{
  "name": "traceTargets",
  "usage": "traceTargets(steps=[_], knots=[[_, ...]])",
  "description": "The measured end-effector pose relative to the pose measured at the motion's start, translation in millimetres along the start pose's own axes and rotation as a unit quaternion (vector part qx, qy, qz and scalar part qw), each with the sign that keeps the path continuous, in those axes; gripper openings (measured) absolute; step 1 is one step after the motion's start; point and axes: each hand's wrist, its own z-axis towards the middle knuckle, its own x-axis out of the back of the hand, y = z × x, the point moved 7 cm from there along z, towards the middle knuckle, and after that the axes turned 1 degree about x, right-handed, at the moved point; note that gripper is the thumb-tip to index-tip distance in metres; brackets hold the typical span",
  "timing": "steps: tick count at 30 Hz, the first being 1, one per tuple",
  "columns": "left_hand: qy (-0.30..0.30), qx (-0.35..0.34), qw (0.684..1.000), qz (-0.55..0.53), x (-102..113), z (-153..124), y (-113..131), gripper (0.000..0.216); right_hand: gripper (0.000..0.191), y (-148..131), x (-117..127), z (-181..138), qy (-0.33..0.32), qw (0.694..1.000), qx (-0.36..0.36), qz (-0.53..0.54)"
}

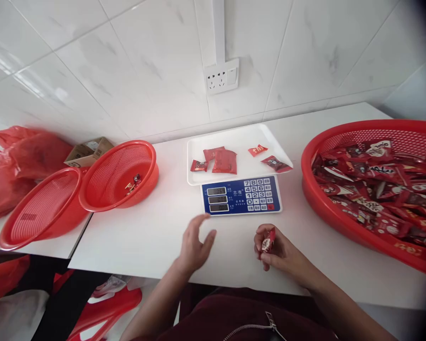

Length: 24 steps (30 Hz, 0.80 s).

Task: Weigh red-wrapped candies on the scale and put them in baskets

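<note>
My right hand [275,248] is closed around a small red-wrapped snack packet [268,241], over the table just in front of the scale. My left hand [195,244] hangs near the scale's lower left corner, thumb and fingers apart, with nothing in it. The digital scale [241,195] has a blue keypad and a white tray [243,136] on top. Several red packets [225,161] lie at the tray's left side. On its right are a small red packet [258,150] and a darker red one [277,164] near the edge.
A large red basket [307,184] full of wrapped snacks stands at the right. On the left are a red basket [147,187] holding a few small packets and another red basket [49,232]. Behind them sit a cardboard box [88,152] and red plastic bags [31,156]. A tiled wall with a socket [222,76] borders the table.
</note>
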Motion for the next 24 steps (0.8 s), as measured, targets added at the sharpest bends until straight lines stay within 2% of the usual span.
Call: traceTargets(steps=[4, 7, 9, 12, 18, 21, 24], knots=[[0.125, 0.049, 0.973, 0.189, 58, 35, -52, 0.058, 0.035, 8, 1, 4, 0.028, 0.997, 0.008, -0.073], [0.110, 0.167, 0.930, 0.309, 93, 56, -98, 0.056, 0.033, 12, 1, 6, 0.029, 0.991, -0.001, -0.130], [0.088, 0.212, 0.908, 0.350, 105, 63, -117, 0.053, 0.033, 14, 1, 7, 0.024, 0.990, -0.009, -0.139], [0.075, 0.219, 0.898, 0.375, 108, 67, -125, 0.049, 0.034, 15, 2, 7, 0.020, 0.990, -0.016, -0.136], [0.080, 0.208, 0.901, 0.373, 103, 66, -121, 0.049, 0.034, 13, 0, 5, 0.016, 0.990, -0.023, -0.141], [0.101, 0.157, 0.920, 0.344, 95, 72, -110, 0.043, 0.034, 12, -1, 6, 0.013, 0.990, -0.023, -0.135], [0.101, 0.059, 0.957, 0.264, 73, 88, -87, 0.030, 0.034, 12, -1, 7, 0.016, 0.990, -0.026, -0.135]])
